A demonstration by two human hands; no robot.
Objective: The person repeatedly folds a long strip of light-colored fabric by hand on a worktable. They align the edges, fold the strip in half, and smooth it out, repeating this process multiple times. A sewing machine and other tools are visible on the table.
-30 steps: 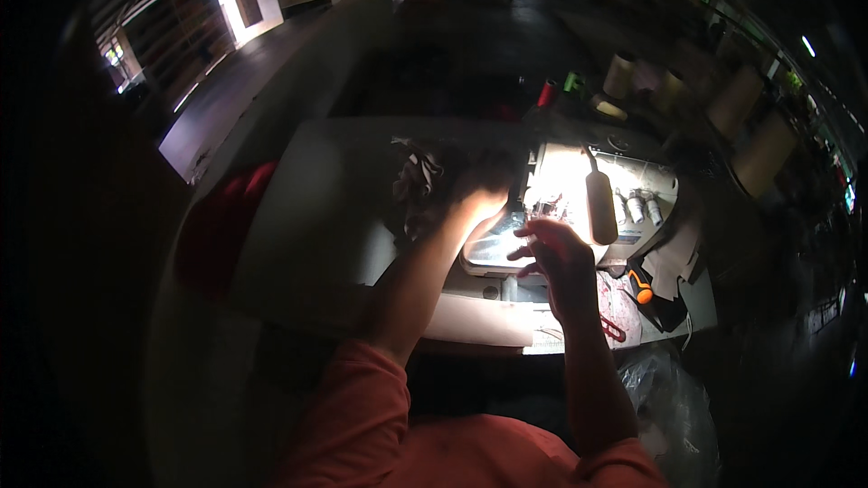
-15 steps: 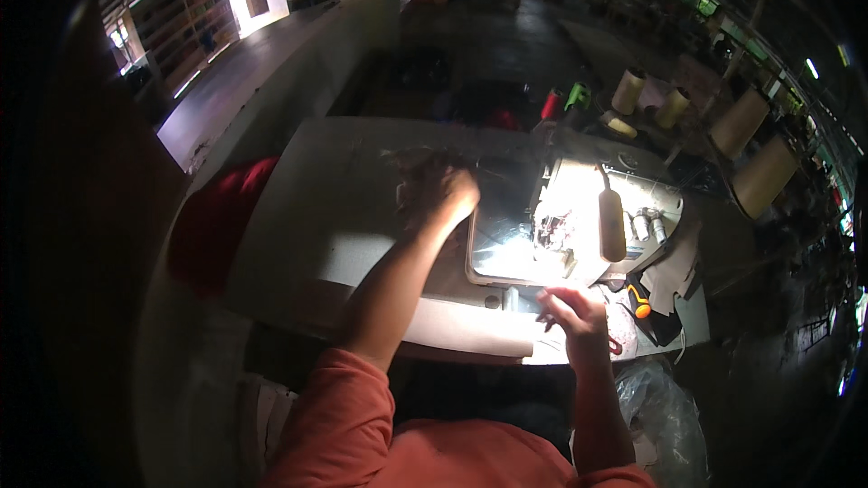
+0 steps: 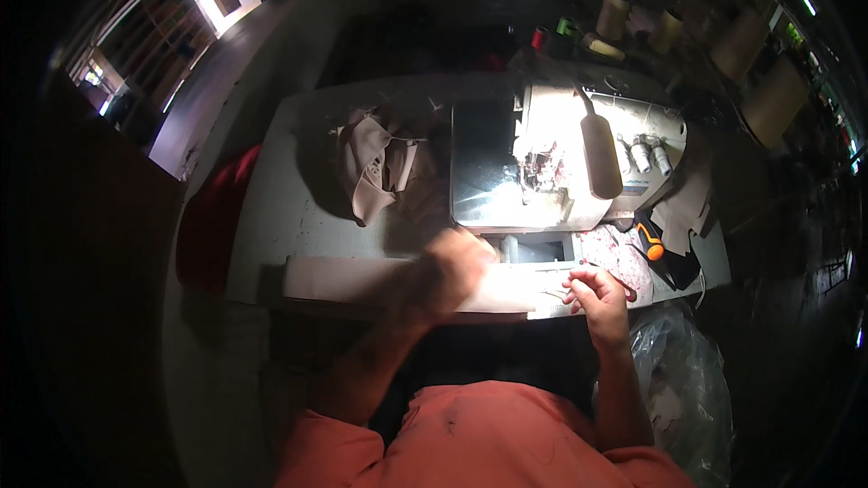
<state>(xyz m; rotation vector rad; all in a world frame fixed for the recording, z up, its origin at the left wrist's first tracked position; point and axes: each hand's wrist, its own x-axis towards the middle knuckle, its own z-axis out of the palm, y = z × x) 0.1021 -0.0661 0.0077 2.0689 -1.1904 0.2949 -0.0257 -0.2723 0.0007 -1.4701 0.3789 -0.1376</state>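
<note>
Overlapping the pale strip [image 3: 330,280] along the near edge of the table [image 3: 276,203], your left hand [image 3: 459,267] is too blurred to show whether it is clenched, slack or gripping anything — you cannot tell from this view. Your right hand [image 3: 599,296] is near the strip's right end, thumb and fingers drawn close together, but anything between the tips is too small to make out. The strip lies flat and looks light; cloth or card, you cannot be sure, so treat it as likely to crease and take it by a long edge rather than squeezing its middle. Farther out, left of the dark glossy plate [image 3: 484,154] of the sewing machine [image 3: 665,131], the crumpled pale cloth [image 3: 366,185] sits heaped, apart from both hands. It should handle soft, limp and light — best lifted by an outer edge, since grabbing the heap would probably bunch its folds. Beyond your right hand lie a floral cloth [image 3: 613,253] and an orange-handled tool [image 3: 651,244].
</note>
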